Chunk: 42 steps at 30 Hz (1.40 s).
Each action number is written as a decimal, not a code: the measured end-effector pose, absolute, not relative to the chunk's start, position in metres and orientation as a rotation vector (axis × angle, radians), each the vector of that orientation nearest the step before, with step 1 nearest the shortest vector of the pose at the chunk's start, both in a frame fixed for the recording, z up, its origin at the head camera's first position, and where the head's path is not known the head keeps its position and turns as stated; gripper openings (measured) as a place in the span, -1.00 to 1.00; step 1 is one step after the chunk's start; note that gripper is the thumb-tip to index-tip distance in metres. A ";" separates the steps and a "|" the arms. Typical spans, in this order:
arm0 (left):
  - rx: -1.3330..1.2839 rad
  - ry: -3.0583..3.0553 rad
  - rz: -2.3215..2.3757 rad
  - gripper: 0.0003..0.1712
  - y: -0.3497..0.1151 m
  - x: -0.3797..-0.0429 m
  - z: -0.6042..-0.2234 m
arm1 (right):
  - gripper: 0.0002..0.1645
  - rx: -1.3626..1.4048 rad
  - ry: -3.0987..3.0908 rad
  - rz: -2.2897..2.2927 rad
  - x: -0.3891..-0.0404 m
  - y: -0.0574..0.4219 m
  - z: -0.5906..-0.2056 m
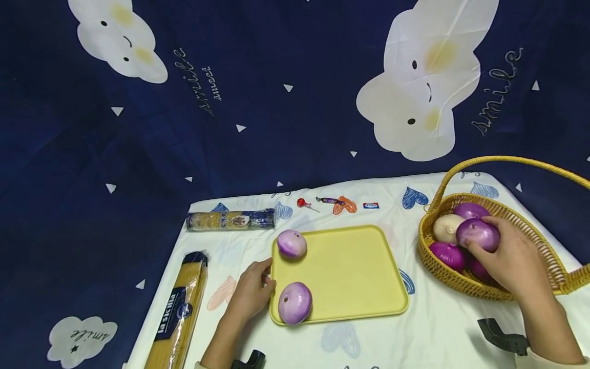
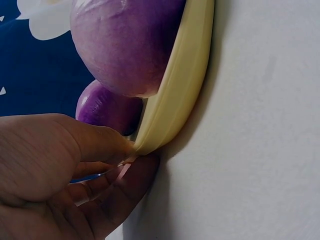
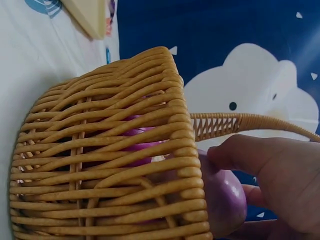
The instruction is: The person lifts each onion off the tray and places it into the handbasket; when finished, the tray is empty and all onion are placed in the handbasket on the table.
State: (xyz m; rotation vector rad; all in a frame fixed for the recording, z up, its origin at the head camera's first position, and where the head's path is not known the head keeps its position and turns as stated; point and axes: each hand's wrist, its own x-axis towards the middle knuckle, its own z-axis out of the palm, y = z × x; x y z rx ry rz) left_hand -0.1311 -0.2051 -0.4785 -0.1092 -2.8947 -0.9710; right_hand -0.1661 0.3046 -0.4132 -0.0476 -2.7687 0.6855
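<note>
My right hand (image 1: 518, 256) grips a purple onion (image 1: 479, 236) at the mouth of the wicker basket (image 1: 433, 271); the right wrist view shows this onion (image 3: 225, 200) beside the woven rim. Below and around it in the basket lie a pale onion (image 1: 446, 228) and several purple ones. At the left side of the yellow tray (image 1: 345, 277), my left hand (image 1: 251, 289) pinches the rim between thumb and fingers, as the left wrist view shows of the tray edge (image 2: 175, 100). Two purple-white onions sit on the tray's left part, one at the back (image 1: 292, 244) and one at the front (image 1: 295, 303).
Two spaghetti packs lie left of the tray, one at the back (image 1: 230, 220) and one nearer me (image 1: 177, 312). Behind the tray are a red lollipop (image 1: 301, 202), a purple-wrapped candy (image 1: 329, 200) and a small blue-and-red packet (image 1: 371, 205). The basket's handle (image 1: 507, 159) arches overhead.
</note>
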 end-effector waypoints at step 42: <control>-0.098 -2.877 -0.984 -0.38 -0.205 -0.130 -0.480 | -0.11 1.396 -2.568 1.009 -0.123 0.023 -0.477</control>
